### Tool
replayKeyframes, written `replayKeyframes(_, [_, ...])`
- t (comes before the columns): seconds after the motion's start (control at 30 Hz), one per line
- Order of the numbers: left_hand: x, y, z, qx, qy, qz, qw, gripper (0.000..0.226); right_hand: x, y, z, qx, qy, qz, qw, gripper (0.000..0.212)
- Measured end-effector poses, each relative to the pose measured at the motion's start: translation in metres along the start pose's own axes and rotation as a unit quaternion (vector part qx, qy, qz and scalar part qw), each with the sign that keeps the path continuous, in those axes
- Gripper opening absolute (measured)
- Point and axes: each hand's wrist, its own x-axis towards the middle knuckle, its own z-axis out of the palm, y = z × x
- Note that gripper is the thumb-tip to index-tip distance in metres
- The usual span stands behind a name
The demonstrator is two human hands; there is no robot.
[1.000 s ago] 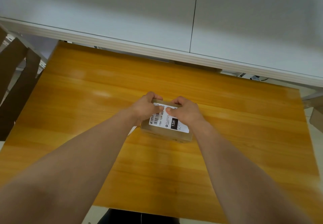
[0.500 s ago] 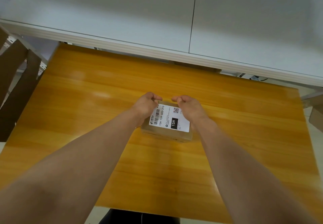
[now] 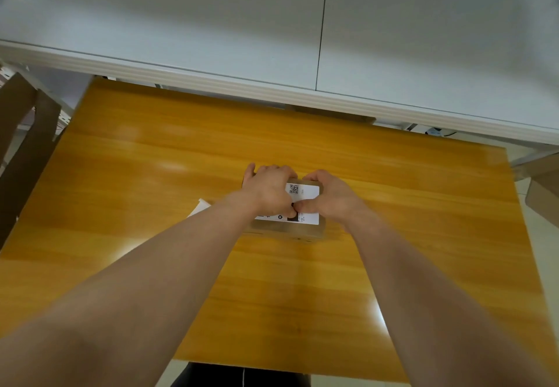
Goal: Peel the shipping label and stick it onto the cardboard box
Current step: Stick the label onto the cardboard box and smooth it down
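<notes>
On the wooden table [image 3: 393,235] sits the cardboard box [image 3: 287,231], long side running left to right. The white label [image 3: 307,193] (QR code at the far end) lies flat on top. The left hand [image 3: 269,190] and right hand [image 3: 332,199] both press down on the label, thumbs meeting near its middle.

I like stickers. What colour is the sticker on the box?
White with black print, seen in the head view: shipping label.

The shipping label [image 3: 305,197] shows a QR code; its print is too blurred to read
</notes>
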Motion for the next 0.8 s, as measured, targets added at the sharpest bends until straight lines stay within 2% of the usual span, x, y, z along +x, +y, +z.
replayKeyframes(0.3, [0.007,-0.002,0.01,-0.105,0.081,-0.038,0.99,0.039,0.008,0.0,0.003,0.112,0.063,0.02,0.991,0.029])
replayKeyframes(0.43, [0.012,-0.002,0.013,-0.154,0.117,-0.066,0.979,0.012,0.012,0.001,0.006,0.089,0.088,0.015,0.992,0.028])
replayKeyframes(0.53, [0.014,-0.001,0.012,-0.147,0.108,-0.074,0.98,0.015,0.013,0.004,0.003,0.069,0.082,0.009,0.994,0.031])
replayKeyframes(0.67, [0.014,0.002,0.011,-0.132,0.074,-0.082,0.985,0.035,0.009,0.005,0.001,0.076,0.041,0.01,0.996,0.026])
replayKeyframes(0.8, [0.015,0.004,0.013,-0.126,0.094,-0.093,0.983,0.024,0.01,0.003,0.004,0.058,0.069,-0.003,0.996,0.025])
